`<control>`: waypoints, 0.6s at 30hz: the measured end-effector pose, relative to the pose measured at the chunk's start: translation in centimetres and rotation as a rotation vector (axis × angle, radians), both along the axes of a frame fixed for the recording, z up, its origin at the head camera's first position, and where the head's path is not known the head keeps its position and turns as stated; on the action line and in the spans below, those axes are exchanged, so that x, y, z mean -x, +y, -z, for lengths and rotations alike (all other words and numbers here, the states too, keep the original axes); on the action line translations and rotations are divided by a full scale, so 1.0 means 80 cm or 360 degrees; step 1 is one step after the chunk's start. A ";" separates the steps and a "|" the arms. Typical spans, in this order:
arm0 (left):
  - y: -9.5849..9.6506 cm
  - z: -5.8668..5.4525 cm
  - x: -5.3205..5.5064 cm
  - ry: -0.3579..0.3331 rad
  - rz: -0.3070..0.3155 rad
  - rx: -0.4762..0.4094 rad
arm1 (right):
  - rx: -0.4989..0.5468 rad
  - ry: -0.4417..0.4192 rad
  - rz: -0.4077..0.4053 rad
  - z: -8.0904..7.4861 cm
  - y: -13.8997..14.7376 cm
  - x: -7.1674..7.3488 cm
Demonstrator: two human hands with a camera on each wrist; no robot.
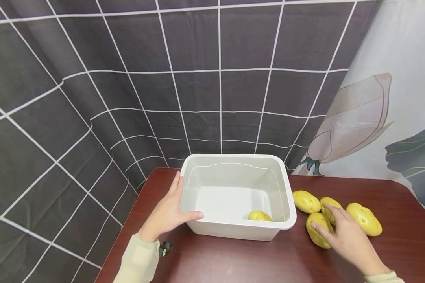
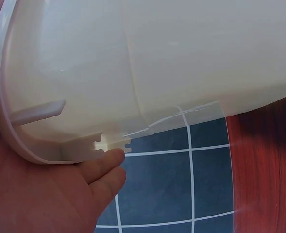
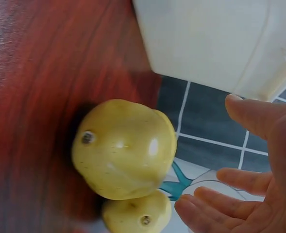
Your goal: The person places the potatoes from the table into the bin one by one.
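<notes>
A white plastic bin [image 1: 233, 232] stands on the table with one yellow potato [image 1: 259, 215] inside, near its front right. My left hand [image 1: 168, 214] rests against the bin's left rim, its fingers straight along the outside and its thumb over the front corner; the left wrist view shows the palm [image 2: 41, 194] against the rim. To the right of the bin, my right hand [image 1: 350, 237] hovers over several potatoes, fingers spread and holding nothing. The nearest potato [image 1: 318, 232] lies below its thumb, and another potato [image 1: 327, 204] is partly hidden by its fingers. In the right wrist view a potato [image 3: 126, 150] lies apart from the hand.
Another potato [image 1: 306, 201] lies close to the bin's right wall, and one more [image 1: 364, 219] lies farther right. Behind the dark red tabletop [image 1: 233, 259] hang a dark grid-patterned curtain [image 1: 194, 90] and a pale flower-printed cloth [image 1: 407, 47].
</notes>
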State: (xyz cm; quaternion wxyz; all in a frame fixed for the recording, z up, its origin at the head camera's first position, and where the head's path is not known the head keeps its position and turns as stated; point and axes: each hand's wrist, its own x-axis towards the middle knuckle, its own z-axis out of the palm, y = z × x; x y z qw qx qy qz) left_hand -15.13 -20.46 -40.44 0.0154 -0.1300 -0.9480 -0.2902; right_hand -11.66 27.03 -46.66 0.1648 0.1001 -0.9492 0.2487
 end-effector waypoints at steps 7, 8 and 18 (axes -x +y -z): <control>0.000 0.001 0.000 0.0024 0.0003 0.0015 | -0.0033 -0.0020 0.0024 0.006 0.001 -0.004; 0.000 0.001 0.000 0.0027 0.0004 0.0014 | -0.0035 -0.0024 0.0027 0.007 0.001 -0.004; -0.001 0.001 0.000 0.0024 0.0005 0.0012 | -0.0033 -0.0040 0.0045 0.011 0.001 -0.005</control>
